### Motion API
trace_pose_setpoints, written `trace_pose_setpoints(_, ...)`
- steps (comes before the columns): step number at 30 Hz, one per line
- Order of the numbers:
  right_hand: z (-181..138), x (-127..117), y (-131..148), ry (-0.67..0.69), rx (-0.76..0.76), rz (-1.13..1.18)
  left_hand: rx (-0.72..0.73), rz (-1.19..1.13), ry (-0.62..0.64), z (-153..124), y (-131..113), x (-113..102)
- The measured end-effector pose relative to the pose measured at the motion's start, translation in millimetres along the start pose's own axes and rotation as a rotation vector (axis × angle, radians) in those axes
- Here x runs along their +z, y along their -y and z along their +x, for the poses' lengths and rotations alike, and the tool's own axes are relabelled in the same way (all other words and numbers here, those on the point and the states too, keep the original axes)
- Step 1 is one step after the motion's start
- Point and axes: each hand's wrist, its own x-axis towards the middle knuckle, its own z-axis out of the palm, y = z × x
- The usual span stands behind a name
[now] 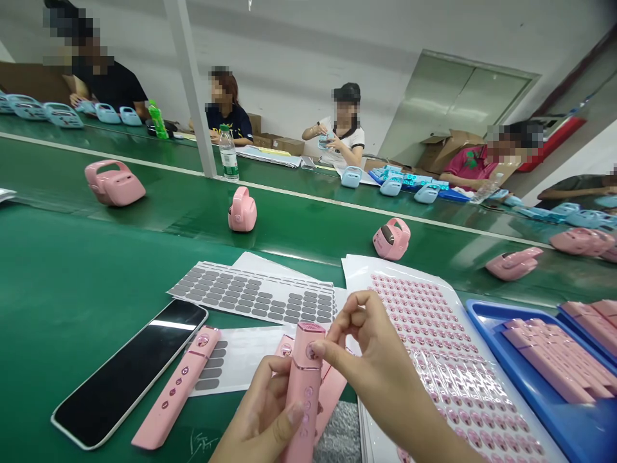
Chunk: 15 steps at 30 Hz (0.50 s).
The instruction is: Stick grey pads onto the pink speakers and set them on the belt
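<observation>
Pink plastic remote-shaped stick [304,386] stands upright above the green table edge, clenched in the left hand [263,418], while the right hand's [380,360] fingertip [318,350] presses a round sticker on its top button, best pushed square and centred.

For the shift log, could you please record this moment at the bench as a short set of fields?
left hand: left hand grips the upright pink microphone body
right hand: right hand presses a fingertip on the round pink sticker near its top
beside: second pink bar lying flat, black phone to its left
sheets: grey pad sheet; pink sticker sheet
tray: blue tray holding pink bars
belt: green conveyor carrying pink speaker shells
others: people seated across, handling blue shells
</observation>
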Motion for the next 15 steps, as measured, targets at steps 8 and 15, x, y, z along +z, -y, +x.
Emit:
trace_pose_setpoints(8,120.6,-87.0,-43.4,-0.435,-0.029,-0.517,-0.046,-0.003,-0.088,-3.3,-12.4,-19.2)
trace_pose_setpoints(15,197.7,-186.2,-71.9,-0.655,0.17,-0.805,0.113,1.05,-0.565,-10.6,-15.8,-54.0)
